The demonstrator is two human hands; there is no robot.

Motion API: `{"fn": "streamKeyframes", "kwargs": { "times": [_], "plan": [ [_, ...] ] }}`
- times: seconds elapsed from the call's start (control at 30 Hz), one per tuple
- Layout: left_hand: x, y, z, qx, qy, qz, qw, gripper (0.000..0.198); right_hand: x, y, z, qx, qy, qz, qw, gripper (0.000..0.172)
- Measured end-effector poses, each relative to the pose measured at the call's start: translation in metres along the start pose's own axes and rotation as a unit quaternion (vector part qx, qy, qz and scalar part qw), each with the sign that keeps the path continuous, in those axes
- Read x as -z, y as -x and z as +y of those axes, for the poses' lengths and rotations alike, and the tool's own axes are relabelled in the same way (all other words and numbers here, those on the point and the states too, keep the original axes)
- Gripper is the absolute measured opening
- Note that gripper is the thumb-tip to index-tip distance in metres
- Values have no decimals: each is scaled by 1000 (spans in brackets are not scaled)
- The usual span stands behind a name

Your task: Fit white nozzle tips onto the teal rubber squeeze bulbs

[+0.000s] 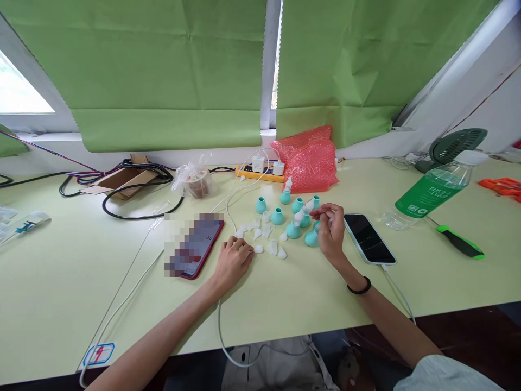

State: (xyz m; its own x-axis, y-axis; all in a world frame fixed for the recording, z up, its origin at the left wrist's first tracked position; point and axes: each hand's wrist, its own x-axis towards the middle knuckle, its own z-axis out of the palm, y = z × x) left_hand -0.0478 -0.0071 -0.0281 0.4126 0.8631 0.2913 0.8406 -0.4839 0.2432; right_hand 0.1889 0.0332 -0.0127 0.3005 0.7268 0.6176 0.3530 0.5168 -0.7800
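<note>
My left hand [234, 262] lies on the table, palm down with its fingers slightly bent, its fingertips at a small translucent white piece [259, 249]. More small white pieces [273, 247] are scattered just right of it. Raised above a teal bulb-shaped piece [311, 238], my right hand [331, 233] has its thumb and fingers pinched together; what is between them is too small to make out. Several similar teal bulbs stand around it, including an open-necked bulb [277, 216]. Another bulb [285, 196] carries a white tip [288, 184].
A red-edged phone [199, 252] lies left, a charging phone [370, 239] right. Behind are a power strip [260, 175], red bubble wrap [307, 160] and a tape roll in plastic [198, 183]. A tilted bottle [433, 193], screwdriver [459, 242] and small fan [456, 146] are at right.
</note>
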Motion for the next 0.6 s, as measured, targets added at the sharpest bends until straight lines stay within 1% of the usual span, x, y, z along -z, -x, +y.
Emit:
{"fn": "streamKeyframes", "kwargs": {
  "times": [0.13, 0.33, 0.6],
  "plan": [
    [1, 1, 1, 1, 6, 5, 1000, 19, -1, 0, 0, 21, 13, 3, 1000, 10],
    [3, 0, 2, 1, 11, 10, 1000, 19, -1, 1, 1, 56, 62, 3, 996, 13],
    [2, 1, 2, -2, 9, 14, 1000, 19, 1, 2, -1, 107, 116, -34, 987, 17]
  ]
}}
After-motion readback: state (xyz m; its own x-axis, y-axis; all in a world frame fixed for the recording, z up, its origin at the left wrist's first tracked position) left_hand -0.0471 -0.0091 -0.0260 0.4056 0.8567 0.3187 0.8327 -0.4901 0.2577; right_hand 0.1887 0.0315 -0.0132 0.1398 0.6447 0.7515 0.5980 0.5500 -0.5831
